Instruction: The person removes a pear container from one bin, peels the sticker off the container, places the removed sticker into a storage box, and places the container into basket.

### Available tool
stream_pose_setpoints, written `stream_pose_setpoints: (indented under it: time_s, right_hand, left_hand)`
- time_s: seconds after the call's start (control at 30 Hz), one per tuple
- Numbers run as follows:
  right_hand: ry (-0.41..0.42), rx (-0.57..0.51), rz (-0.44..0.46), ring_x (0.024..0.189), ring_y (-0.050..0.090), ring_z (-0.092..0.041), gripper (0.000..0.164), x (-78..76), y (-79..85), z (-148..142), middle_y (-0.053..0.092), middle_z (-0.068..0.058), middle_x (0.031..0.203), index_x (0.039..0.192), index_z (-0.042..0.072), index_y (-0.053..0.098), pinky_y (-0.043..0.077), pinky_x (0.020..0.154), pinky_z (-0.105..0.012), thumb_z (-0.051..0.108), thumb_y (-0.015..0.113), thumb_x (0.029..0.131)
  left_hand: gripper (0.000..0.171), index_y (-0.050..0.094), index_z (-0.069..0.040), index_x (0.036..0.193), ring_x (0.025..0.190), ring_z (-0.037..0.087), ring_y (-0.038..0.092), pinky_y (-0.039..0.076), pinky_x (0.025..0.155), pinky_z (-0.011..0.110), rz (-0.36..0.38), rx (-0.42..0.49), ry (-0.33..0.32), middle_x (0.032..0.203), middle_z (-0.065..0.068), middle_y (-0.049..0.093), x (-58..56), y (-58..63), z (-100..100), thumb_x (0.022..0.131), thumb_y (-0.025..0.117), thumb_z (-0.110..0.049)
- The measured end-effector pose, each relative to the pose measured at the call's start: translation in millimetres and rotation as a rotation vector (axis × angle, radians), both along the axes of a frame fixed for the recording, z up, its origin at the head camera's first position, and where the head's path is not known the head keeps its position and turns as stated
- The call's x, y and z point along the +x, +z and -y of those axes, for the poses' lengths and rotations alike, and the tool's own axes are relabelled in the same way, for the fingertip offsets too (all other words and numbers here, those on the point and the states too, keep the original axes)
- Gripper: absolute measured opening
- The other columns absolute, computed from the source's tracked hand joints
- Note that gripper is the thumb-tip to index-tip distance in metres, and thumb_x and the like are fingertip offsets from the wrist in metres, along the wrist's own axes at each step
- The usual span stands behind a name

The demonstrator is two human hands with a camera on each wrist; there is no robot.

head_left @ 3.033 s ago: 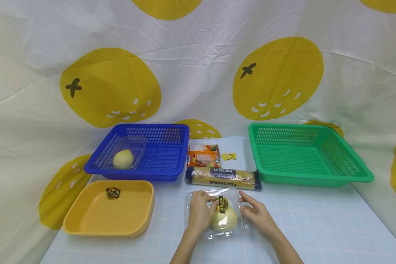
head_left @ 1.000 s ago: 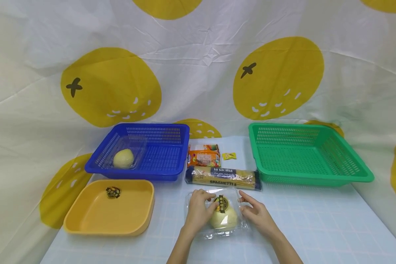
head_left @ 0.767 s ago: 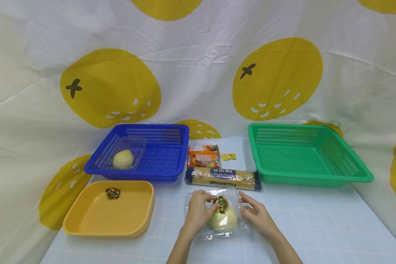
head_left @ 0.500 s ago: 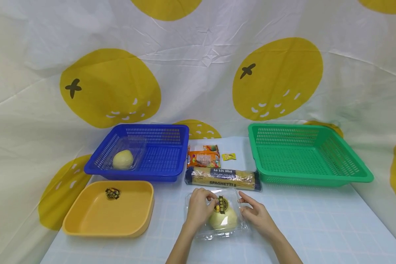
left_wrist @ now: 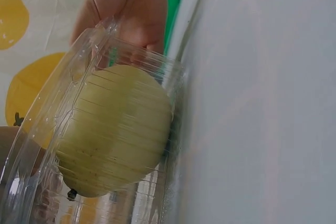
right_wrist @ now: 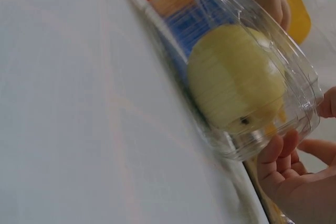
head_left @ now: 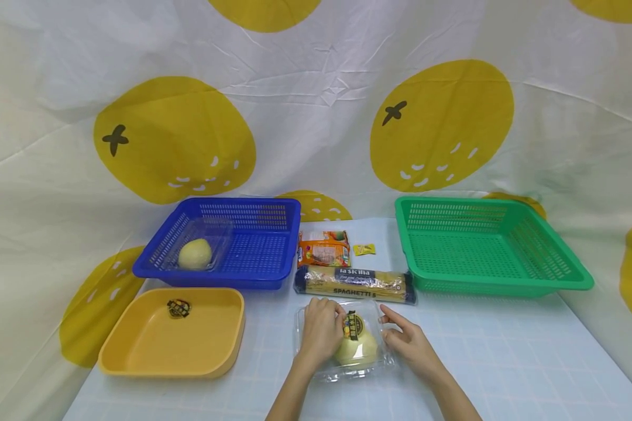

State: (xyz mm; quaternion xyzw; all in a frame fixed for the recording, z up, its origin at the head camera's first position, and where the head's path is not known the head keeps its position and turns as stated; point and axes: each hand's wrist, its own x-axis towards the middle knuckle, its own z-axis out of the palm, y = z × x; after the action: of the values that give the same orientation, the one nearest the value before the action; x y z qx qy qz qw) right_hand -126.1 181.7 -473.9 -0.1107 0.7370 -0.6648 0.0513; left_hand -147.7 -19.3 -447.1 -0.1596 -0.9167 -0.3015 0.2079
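Note:
A clear plastic clamshell box (head_left: 368, 369) lies on the table in front of me, with a pale yellow-green fruit (left_wrist: 118, 129) inside; the left wrist view shows its short dark stem. On the lid is a black-and-gold sticker (head_left: 354, 326). My left hand (head_left: 321, 333) is over the left part of the lid, fingers bent and their tips at the sticker's left edge; the thumb is mostly hidden. My right hand (head_left: 408, 345) holds the box's right edge, thumb and fingers set on its end wall in the right wrist view.
A yellow tray (head_left: 174, 351) with a similar sticker (head_left: 179, 308) inside stands left. Behind it, a blue basket (head_left: 263, 275) holds another boxed fruit (head_left: 195, 254). A spaghetti pack (head_left: 355, 285), orange snack bag (head_left: 323, 248) and small yellow packet (head_left: 364, 249) lie beyond the box. A green basket (head_left: 505, 280) is right.
My left hand's fingers have curled in further at the sticker, and the thumb, earlier visible on it, has gone out of sight. My right hand and the box have stayed put.

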Motion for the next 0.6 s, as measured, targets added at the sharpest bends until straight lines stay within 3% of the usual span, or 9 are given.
stream_pose_setpoints:
  time_s: [0.6]
  right_hand:
    - [0.003, -0.006, -0.023, 0.067, 0.05, -0.001, 0.055, 0.5, -1.5, 0.7, 0.046, -0.029, 0.114, 0.139, -0.011, 0.033, 0.046, 0.062, -0.017, -0.003, 0.053, 0.089]
  left_hand:
    - [0.01, 0.062, -0.01, 0.074, 0.07, 0.01, 0.035, 0.03, 0.067, 0.026, 0.077, 0.032, -0.089, 0.067, -0.005, 0.049, -1.2, 1.5, 6.7, 0.078, 0.067, -0.002]
